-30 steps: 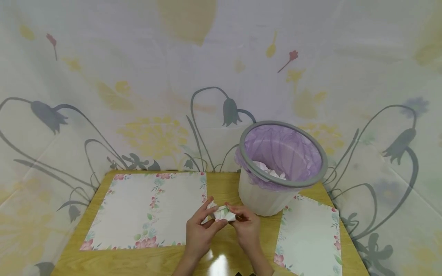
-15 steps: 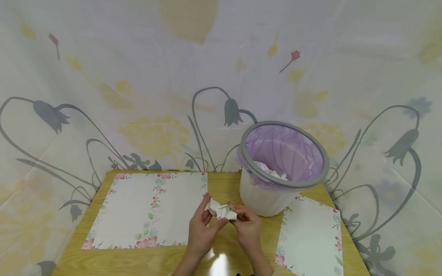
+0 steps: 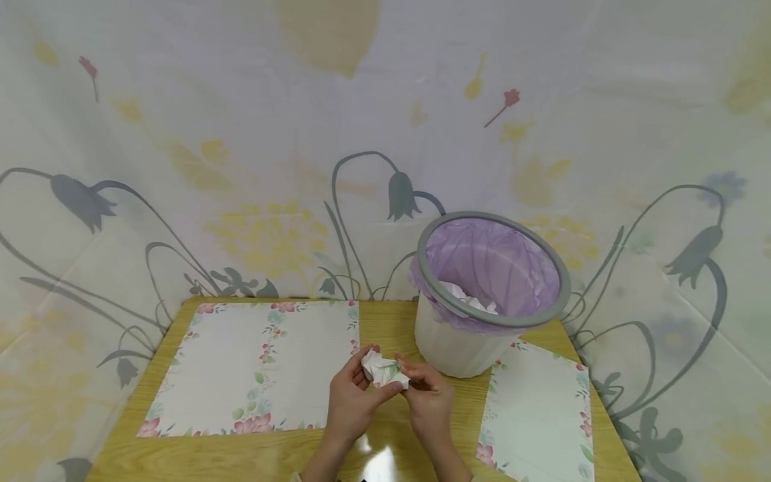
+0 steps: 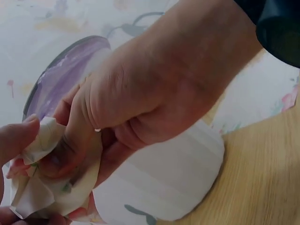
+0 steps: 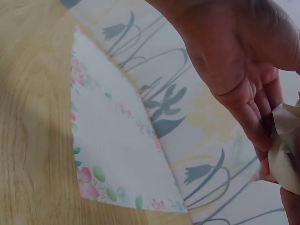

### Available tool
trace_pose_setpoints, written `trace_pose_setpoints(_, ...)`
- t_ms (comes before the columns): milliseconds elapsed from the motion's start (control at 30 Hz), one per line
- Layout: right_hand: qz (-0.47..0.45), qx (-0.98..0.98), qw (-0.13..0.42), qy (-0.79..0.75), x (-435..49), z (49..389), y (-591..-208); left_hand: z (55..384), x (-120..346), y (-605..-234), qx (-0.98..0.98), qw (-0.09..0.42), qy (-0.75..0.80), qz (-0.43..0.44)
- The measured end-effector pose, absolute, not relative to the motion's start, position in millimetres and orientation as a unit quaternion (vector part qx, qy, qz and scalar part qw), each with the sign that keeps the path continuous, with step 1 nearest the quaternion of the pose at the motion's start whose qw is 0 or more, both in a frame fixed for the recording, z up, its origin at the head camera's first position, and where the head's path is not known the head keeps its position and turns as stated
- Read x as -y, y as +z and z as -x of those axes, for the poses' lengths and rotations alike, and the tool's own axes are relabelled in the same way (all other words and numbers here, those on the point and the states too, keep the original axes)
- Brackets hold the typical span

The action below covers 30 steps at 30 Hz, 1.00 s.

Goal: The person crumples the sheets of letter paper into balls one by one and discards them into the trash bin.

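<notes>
A crumpled piece of white paper (image 3: 382,369) with green print is held between both hands above the table, in front of the bin. My left hand (image 3: 354,400) grips it from the left, the thumb across its lower edge. From the right, my right hand (image 3: 429,396) pinches its other end with curled fingers. Up close in the left wrist view, fingers press into folds of the paper (image 4: 79,187); part of it also shows at the right edge of the right wrist view, beside a hand. Some fingertips are hidden behind the paper.
Right of centre stands a white waste bin (image 3: 454,345) with a grey rim, a purple liner (image 3: 512,268) and crumpled paper (image 3: 466,299) inside. Flower-bordered sheets (image 3: 241,368) lie left on the wooden table (image 3: 241,458); another sheet (image 3: 536,408) lies right. A flower-patterned cloth (image 3: 385,100) hangs behind.
The paper has turned slightly and looks more compact between the fingers. My left fingers have shifted around it a little; both hands stay in nearly the same place.
</notes>
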State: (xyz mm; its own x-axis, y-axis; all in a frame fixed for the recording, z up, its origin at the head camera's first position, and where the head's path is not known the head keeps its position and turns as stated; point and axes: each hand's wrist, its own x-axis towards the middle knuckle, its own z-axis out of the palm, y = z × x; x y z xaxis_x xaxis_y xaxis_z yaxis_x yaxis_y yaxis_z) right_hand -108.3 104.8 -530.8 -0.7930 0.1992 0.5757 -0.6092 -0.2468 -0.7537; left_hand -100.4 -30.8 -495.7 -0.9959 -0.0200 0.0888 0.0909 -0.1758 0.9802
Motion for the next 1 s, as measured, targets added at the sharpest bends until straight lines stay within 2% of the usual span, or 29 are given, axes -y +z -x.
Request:
trace_pose_setpoints(533, -0.128, 0.586, 0.253, 0.759, -102.8, 106.2, -529.6, 103.1, 32.8, -497.8, 0.661, 0.121, -0.728, 0.131)
trace_pose_setpoints(800, -0.135, 0.596, 0.258, 0.748, -100.2, 105.4, -531.5, 98.1, 31.1, -486.4, 0.678, 0.201, -0.685, 0.175)
trace_pose_setpoints(900, -0.12, 0.609, 0.246, 0.744, -99.1, 104.7, -533.4, 95.0, 32.0, -477.1, 0.686, 0.222, -0.669, 0.181)
trace_pose_setpoints(1000, -0.11, 0.613, 0.21, 0.753, -98.9, 103.7, -533.6, 95.8, 34.1, -477.7, 0.69, 0.242, -0.655, 0.19)
